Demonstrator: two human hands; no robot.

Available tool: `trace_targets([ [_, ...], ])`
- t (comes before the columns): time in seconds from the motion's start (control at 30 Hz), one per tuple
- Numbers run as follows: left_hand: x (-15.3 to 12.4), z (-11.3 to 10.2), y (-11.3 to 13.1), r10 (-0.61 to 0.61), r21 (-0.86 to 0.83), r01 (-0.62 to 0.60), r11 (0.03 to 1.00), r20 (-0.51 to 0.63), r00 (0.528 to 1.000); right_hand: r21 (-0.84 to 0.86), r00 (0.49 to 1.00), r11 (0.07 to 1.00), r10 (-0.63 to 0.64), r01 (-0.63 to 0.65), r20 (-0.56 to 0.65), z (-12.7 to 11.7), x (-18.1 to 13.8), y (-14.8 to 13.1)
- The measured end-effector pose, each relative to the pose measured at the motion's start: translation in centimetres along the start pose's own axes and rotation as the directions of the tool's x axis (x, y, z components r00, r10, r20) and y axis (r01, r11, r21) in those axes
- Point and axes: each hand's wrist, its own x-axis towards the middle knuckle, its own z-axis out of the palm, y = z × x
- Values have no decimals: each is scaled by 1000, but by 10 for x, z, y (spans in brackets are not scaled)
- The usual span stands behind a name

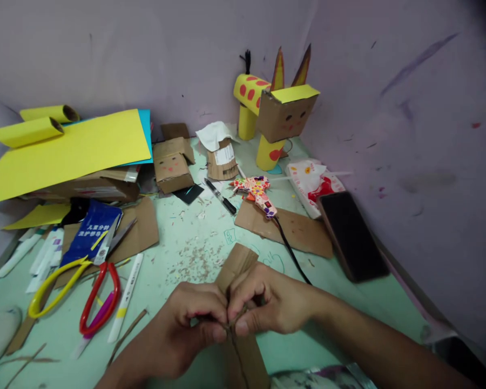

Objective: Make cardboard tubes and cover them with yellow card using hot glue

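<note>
Both my hands meet at the bottom middle over a long strip of brown cardboard (237,265) that lies on the pale green table (186,237). My left hand (186,324) is closed, its thumb and fingers pinching the strip from the left. My right hand (267,302) is closed too, pinching the same strip from the right, thumbs almost touching. The strip runs from under my hands toward me and away toward the table's middle.
Yellow and red scissors (81,292) and pens lie at left. Yellow paper (68,148) tops boxes at the back left. A patterned glue gun (257,192) rests on flat cardboard, a phone (352,232) at right, a cardboard animal (283,108) in the corner.
</note>
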Motion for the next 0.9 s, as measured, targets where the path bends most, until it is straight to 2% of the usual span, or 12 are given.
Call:
trace_targets([
  [0.13,0,-1,0,-13,23,12,1000,13,1000,38,999,998,-46,46,11,1,2,2],
  [0.37,-1,-1,2,-42,20,41,999,28,999,-14,994,994,-104,104,-13,4,1,1],
  [0.47,-1,2,3,-26,21,26,999,-19,999,-103,990,989,-115,106,-83,11,0,-6],
  [0.6,-3,8,4,-10,-1,10,1000,-109,994,-278,956,950,-204,141,-210,24,-1,-14],
  [0.73,-9,8,3,47,-85,-65,994,-200,979,-279,926,934,-292,223,-238,29,-4,-15],
  [0.8,-9,6,0,19,-144,-79,986,-374,927,-288,903,921,-340,264,-261,26,-7,-15],
  [0.87,-6,5,-4,-88,-139,7,990,-581,809,-322,881,903,-378,283,-284,21,-10,-17],
  [0.9,-3,6,-6,-132,-101,88,991,-645,753,-344,872,895,-390,284,-296,17,-13,-19],
])
